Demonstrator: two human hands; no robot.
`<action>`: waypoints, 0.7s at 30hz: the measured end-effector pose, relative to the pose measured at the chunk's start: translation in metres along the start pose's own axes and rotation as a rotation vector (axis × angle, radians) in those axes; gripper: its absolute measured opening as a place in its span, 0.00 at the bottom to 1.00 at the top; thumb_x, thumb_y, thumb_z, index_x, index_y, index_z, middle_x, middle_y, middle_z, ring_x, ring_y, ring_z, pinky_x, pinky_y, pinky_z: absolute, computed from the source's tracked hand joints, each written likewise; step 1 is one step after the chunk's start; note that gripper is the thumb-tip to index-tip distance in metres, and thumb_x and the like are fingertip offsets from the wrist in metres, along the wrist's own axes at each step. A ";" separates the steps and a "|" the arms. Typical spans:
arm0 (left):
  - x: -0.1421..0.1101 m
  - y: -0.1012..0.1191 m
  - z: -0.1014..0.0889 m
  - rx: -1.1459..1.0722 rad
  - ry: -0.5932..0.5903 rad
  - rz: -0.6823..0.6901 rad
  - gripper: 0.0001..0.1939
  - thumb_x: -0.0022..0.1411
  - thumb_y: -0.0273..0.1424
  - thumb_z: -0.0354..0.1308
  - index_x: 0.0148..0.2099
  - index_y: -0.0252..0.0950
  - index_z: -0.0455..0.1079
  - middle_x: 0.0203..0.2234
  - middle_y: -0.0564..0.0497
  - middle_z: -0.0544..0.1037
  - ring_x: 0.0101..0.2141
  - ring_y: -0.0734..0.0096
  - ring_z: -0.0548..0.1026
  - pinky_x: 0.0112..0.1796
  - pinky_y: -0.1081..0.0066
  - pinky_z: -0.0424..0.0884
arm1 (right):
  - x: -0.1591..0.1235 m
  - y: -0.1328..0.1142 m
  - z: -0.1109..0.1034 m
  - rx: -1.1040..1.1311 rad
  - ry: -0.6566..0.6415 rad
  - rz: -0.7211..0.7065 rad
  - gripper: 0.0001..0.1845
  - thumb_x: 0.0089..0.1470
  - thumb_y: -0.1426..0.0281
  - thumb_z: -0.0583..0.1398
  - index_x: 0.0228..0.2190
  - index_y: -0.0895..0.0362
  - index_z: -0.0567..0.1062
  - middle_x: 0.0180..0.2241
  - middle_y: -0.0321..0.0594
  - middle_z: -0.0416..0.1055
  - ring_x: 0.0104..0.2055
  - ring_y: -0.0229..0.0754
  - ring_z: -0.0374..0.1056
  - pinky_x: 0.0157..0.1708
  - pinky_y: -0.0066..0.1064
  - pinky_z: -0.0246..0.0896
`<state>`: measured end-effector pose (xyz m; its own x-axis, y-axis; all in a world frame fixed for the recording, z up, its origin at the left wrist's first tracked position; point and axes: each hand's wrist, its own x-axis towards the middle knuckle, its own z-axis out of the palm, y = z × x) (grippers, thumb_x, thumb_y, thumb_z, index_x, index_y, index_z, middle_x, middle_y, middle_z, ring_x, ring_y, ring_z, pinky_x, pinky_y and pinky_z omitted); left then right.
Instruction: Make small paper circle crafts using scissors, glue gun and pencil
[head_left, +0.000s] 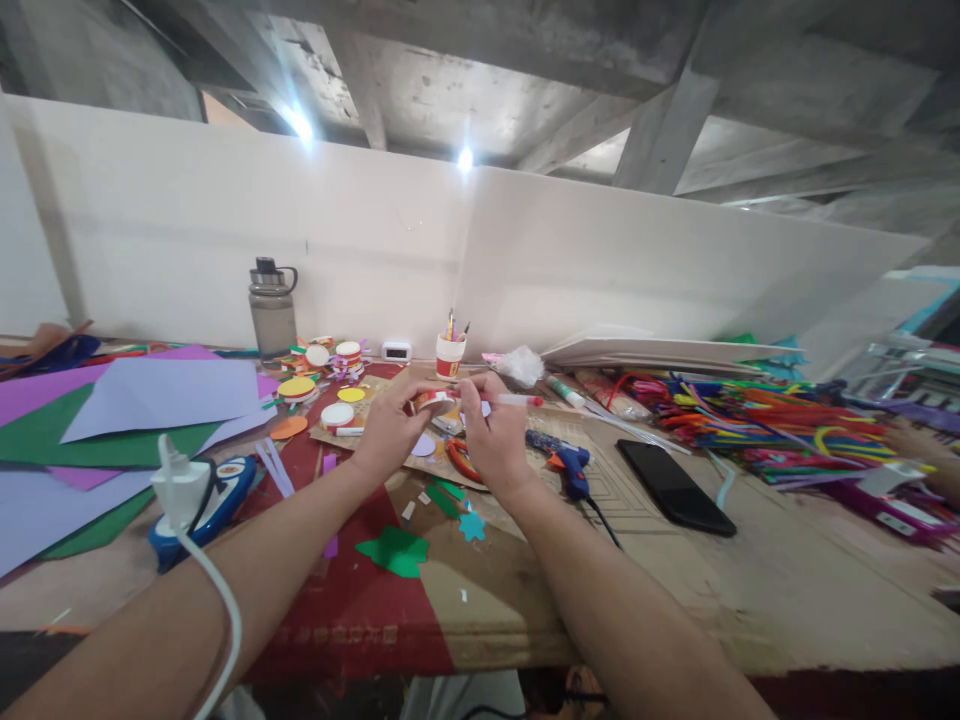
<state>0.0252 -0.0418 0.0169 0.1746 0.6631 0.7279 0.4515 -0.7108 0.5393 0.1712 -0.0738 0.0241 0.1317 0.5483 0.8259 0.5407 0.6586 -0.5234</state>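
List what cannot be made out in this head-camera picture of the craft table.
- Small roll between the left hand and right hand: fingers cover most of it.
- Clock display: too small.
- Another person's hand: cut by the right edge.
- Red scissors: under the right hand.

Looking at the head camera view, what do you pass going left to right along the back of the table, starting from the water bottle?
Water bottle → small white clock → cup of pencils → crumpled clear plastic → stack of white boards → pile of coloured pipe cleaners.
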 end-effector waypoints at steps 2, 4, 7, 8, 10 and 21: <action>0.000 0.001 0.000 -0.003 -0.004 0.006 0.08 0.58 0.31 0.59 0.41 0.40 0.76 0.30 0.52 0.78 0.31 0.69 0.71 0.33 0.71 0.65 | 0.000 0.000 0.000 -0.016 -0.005 -0.009 0.14 0.62 0.62 0.51 0.30 0.55 0.71 0.27 0.36 0.70 0.30 0.38 0.65 0.34 0.30 0.59; 0.000 0.001 0.000 -0.002 -0.010 0.012 0.08 0.58 0.31 0.59 0.41 0.39 0.76 0.30 0.52 0.78 0.31 0.70 0.71 0.34 0.72 0.65 | 0.000 0.000 0.000 -0.032 -0.008 -0.018 0.14 0.62 0.62 0.51 0.30 0.55 0.71 0.27 0.36 0.70 0.30 0.38 0.65 0.33 0.30 0.58; 0.000 0.000 0.000 0.009 -0.014 0.025 0.08 0.59 0.30 0.59 0.41 0.39 0.76 0.30 0.51 0.78 0.32 0.69 0.72 0.35 0.71 0.65 | 0.001 0.001 0.000 -0.044 -0.003 -0.019 0.14 0.62 0.62 0.51 0.29 0.55 0.71 0.26 0.36 0.70 0.29 0.38 0.65 0.32 0.30 0.57; 0.000 -0.001 0.000 0.013 -0.014 0.028 0.08 0.59 0.29 0.59 0.41 0.39 0.76 0.31 0.51 0.78 0.32 0.69 0.72 0.35 0.71 0.66 | 0.001 0.001 0.000 -0.047 -0.001 -0.019 0.14 0.62 0.62 0.52 0.29 0.55 0.71 0.26 0.36 0.69 0.29 0.38 0.65 0.32 0.30 0.57; 0.000 -0.002 0.001 0.015 -0.018 0.032 0.08 0.59 0.29 0.59 0.42 0.39 0.76 0.31 0.51 0.78 0.32 0.69 0.72 0.35 0.71 0.66 | 0.001 0.001 0.000 -0.057 -0.001 -0.021 0.14 0.62 0.63 0.52 0.29 0.55 0.70 0.26 0.36 0.69 0.29 0.38 0.65 0.32 0.29 0.56; 0.000 -0.001 0.001 0.015 -0.002 -0.002 0.09 0.58 0.29 0.59 0.41 0.40 0.76 0.31 0.52 0.78 0.31 0.69 0.71 0.34 0.71 0.66 | 0.002 0.000 -0.002 -0.133 -0.018 -0.022 0.16 0.62 0.63 0.51 0.26 0.55 0.69 0.21 0.34 0.67 0.25 0.37 0.62 0.29 0.28 0.51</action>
<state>0.0252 -0.0406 0.0158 0.1755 0.6649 0.7260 0.4652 -0.7059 0.5341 0.1726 -0.0737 0.0264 0.1047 0.5442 0.8324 0.6489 0.5969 -0.4719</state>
